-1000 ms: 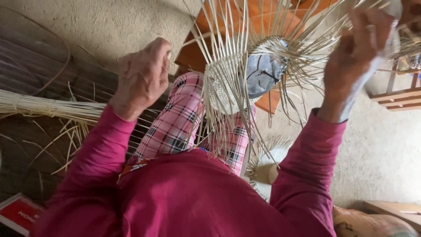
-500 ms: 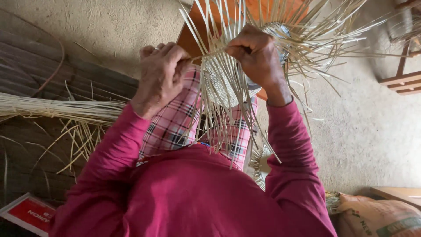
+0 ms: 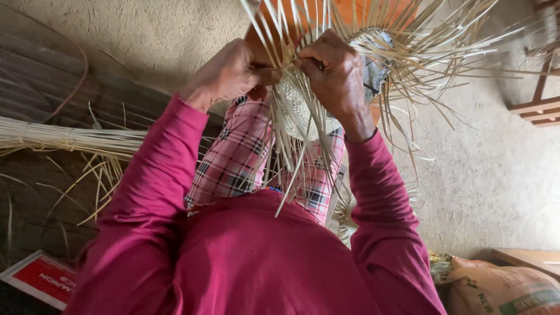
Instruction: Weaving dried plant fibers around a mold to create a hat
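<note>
Head view: half-woven basket (image 3: 300, 108) sits centre frame on the lap, over pink plaid trousers (image 3: 233, 157). Woven base faces the wearer; loose cane strips (image 3: 443, 52) fan outward, mostly far and right, a few hanging near toward the torso. Long axis approx. near-to-far. L hand (image 3: 224, 73) closed, thumb and fingers pinched on strips at basket's left rim. R hand (image 3: 335, 70) closed, clamped on strips at top rim. Hands nearly touching. Cane bundle (image 3: 64, 140) lies left on floor. Sack (image 3: 501, 286) near right.
</note>
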